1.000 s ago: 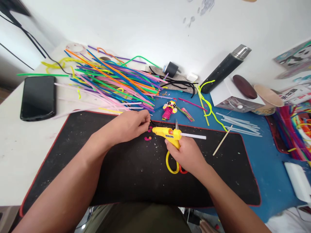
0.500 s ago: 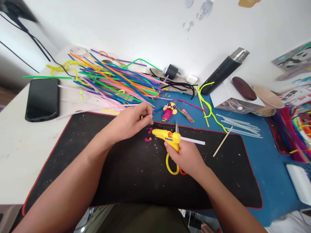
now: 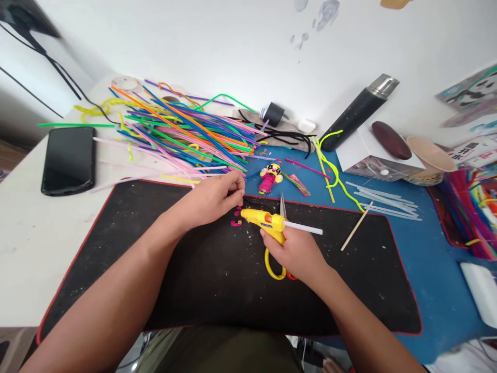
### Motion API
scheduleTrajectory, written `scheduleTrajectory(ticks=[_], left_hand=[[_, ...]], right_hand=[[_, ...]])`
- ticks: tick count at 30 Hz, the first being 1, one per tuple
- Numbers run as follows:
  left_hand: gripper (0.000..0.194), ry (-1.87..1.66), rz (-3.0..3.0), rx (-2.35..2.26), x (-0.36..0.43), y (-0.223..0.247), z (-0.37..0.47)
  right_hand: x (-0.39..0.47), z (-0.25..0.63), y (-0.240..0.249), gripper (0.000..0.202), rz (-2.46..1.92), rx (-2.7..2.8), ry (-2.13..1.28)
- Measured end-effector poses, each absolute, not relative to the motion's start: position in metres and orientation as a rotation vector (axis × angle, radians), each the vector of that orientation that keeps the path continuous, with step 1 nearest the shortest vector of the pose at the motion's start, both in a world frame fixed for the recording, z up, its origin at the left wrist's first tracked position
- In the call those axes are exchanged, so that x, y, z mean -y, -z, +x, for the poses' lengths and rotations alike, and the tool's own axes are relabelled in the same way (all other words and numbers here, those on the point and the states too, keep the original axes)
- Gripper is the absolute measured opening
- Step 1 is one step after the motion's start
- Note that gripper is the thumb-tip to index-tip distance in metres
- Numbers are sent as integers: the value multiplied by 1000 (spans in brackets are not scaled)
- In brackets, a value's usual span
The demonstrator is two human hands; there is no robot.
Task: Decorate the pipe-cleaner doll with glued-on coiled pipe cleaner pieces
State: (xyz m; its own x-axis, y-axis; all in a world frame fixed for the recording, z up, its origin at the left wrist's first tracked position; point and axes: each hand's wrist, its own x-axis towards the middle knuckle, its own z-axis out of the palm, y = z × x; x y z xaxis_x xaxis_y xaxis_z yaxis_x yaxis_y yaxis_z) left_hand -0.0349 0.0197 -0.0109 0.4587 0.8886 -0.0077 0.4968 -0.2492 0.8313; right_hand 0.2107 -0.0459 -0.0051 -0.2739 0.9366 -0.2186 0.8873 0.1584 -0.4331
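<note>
My right hand [image 3: 298, 251] is wrapped round the grip of a yellow hot glue gun [image 3: 264, 220], and a clear glue stick [image 3: 305, 228] pokes out of its back. The nozzle points left, close to the fingertips of my left hand [image 3: 221, 194]. Thumb and fingers of that left hand are pinched together, and what they hold is too small or hidden to tell. Just below them lies a small curled magenta and yellow piece [image 3: 236, 223] on the black mat [image 3: 202, 280]. Scissors [image 3: 275, 267] with yellow and red handles lie partly under my right hand.
Behind the mat lie a pile of colourful pipe cleaners [image 3: 186, 129] and a small magenta doll figure [image 3: 268, 178]. A phone [image 3: 69, 160] is at left. Glue sticks [image 3: 388, 202], a wooden stick [image 3: 356, 226] and a leaning black thermos [image 3: 353, 114] are at right.
The glue gun and my right hand have shifted slightly left, bringing the nozzle nearer my left fingertips. My left hand stays pinched and has moved very little.
</note>
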Motion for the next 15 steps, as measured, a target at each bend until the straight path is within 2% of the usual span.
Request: scheduleTrajectory(ticks=[9, 15], left_hand=[[6, -501, 1968, -1205, -20, 14, -35], [7, -489, 1931, -1221, -22, 14, -37]], right_hand=[[46, 212, 9, 31, -1781, 2324, -699], [49, 218, 2, 38, -1729, 2100, -803]])
